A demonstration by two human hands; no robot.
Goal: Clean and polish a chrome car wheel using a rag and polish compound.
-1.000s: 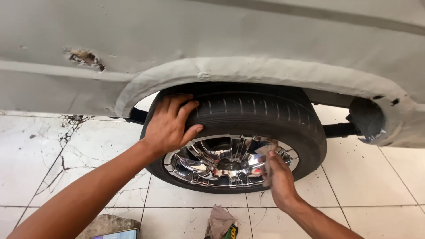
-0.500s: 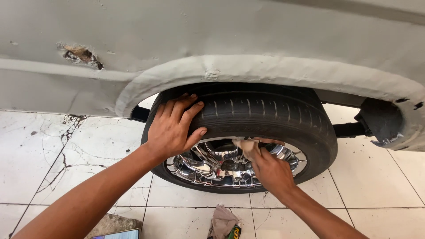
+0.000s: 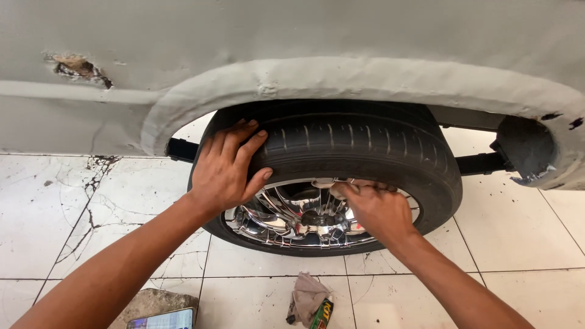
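We see our left hand [image 3: 226, 166] laid flat on the upper left part of the black tyre [image 3: 365, 146], with the fingers spread over the tread and the thumb pointing toward the chrome rim [image 3: 292, 216]; it presses on the rubber and closes around nothing. Our right hand [image 3: 375, 210] is at the upper edge of the chrome rim, and its fingers are bent around a small pale cloth [image 3: 332, 186] that touches the shiny metal just under the tyre wall. The wheel stands upright on the white tiled floor [image 3: 518, 231], under the grey wheel arch [image 3: 365, 79] of a car body covered with filler. On the panel to the left there is a rusty damaged spot [image 3: 76, 68]. On the floor below the wheel, near us, lies a crumpled rag [image 3: 304, 295] with a small tube [image 3: 322, 314] beside it, and further left a phone [image 3: 161, 320] rests on a flat stone [image 3: 152, 303].
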